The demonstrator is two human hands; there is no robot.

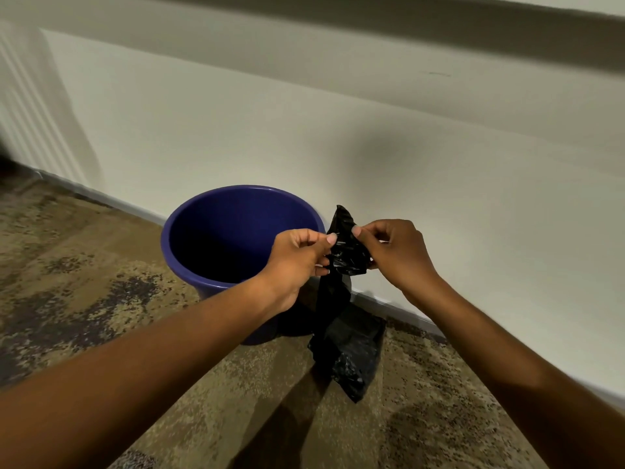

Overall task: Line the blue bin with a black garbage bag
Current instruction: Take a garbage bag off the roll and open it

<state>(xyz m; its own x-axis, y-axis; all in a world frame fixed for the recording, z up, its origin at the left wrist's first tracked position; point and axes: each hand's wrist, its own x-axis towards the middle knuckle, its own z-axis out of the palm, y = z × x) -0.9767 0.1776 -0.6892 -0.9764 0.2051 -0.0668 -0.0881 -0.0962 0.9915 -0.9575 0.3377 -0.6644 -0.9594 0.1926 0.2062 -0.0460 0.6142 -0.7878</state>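
The blue bin stands upright on the carpet against the wall, and its inside looks bare. A black garbage bag hangs folded and narrow just right of the bin's rim, its lower end bunched near the floor. My left hand pinches the bag's top from the left. From the right, my right hand pinches the same top edge. Both hands sit close together above the bin's right rim, with the bag's crumpled top between the fingertips.
A pale wall with a grey baseboard runs right behind the bin. A mottled brown carpet covers the floor. White vertical ribs, like a radiator or blind, stand at the far left.
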